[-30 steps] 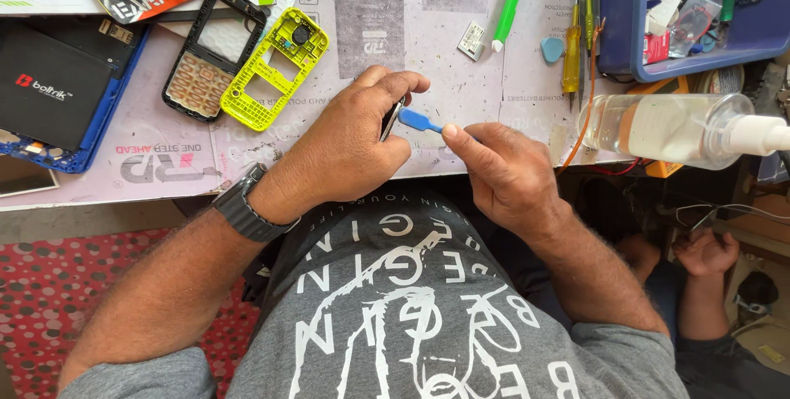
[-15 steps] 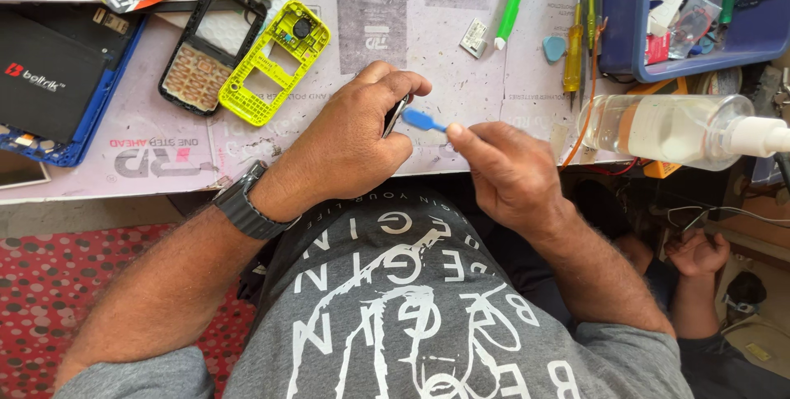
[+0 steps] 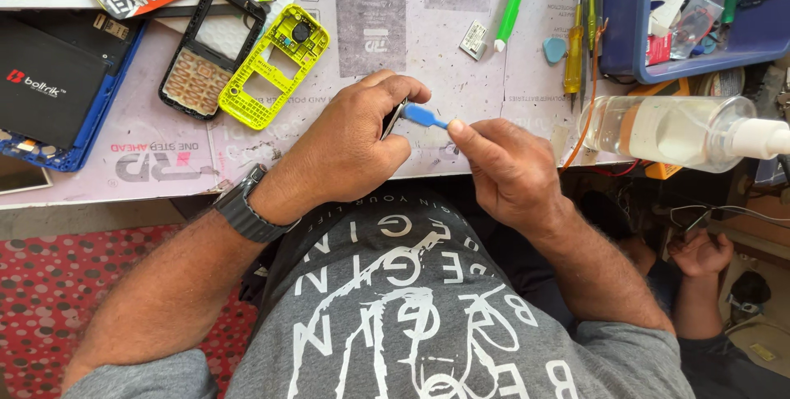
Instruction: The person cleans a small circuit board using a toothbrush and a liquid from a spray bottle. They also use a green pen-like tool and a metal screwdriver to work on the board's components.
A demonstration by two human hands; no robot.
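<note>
fingers [image 3: 457, 129] on one blue pry tool [image 3: 421, 116]

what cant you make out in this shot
- Head view: the dark part in the left hand is mostly hidden by its fingers.
- Blue tool: its tip is hidden at that part, its rear end inside the right hand.
- Blue tray: cut off by the top edge.

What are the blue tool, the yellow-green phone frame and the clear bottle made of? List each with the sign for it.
Blue tool, pinched by the right hand: likely plastic; flat, uniformly coloured, matte.
Yellow-green phone frame: moulded plastic by its look; bright uniform colour, thin ribs and cut-outs.
Clear bottle: probably plastic, possibly glass; see-through wall, soft highlights, white nozzle.
</note>
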